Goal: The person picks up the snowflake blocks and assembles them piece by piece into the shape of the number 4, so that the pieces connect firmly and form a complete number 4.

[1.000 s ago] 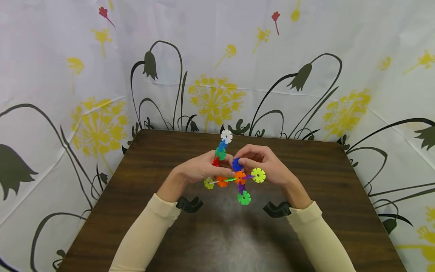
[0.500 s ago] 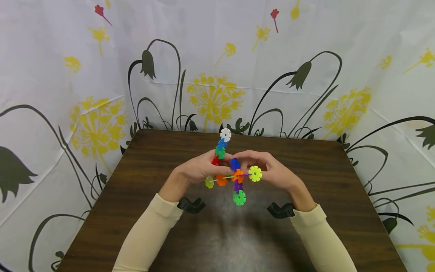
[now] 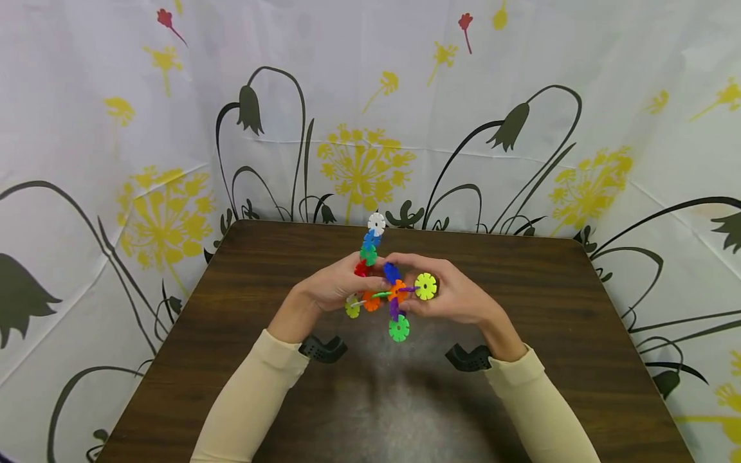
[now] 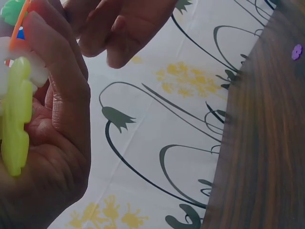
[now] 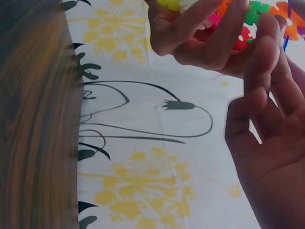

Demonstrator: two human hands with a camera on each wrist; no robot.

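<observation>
Both hands hold a branching build of interlocking notched plastic discs above the table. My left hand (image 3: 331,284) grips its left part, thumb on top, near a red disc (image 3: 361,268) and an orange disc (image 3: 371,301). From there a chain rises through green and blue to a white disc (image 3: 376,224). My right hand (image 3: 460,294) pinches the right part, its index finger by the dark blue disc (image 3: 392,273) and its thumb by the purple disc (image 3: 396,310). A yellow disc (image 3: 426,286) sticks out beside that hand; a green disc (image 3: 399,328) hangs lowest.
The dark wooden table (image 3: 278,411) lies under the hands. A loose purple disc (image 4: 297,51) rests on it in the left wrist view. Behind stands a white flower-printed cloth (image 3: 359,77). A black wrist mount (image 3: 323,349) sits at the left cuff, another (image 3: 467,357) at the right.
The build and both hands have shifted slightly left and up. My right thumb has gone from the dark blue disc down to the purple one, and the dark blue disc now shows more edge-on.
</observation>
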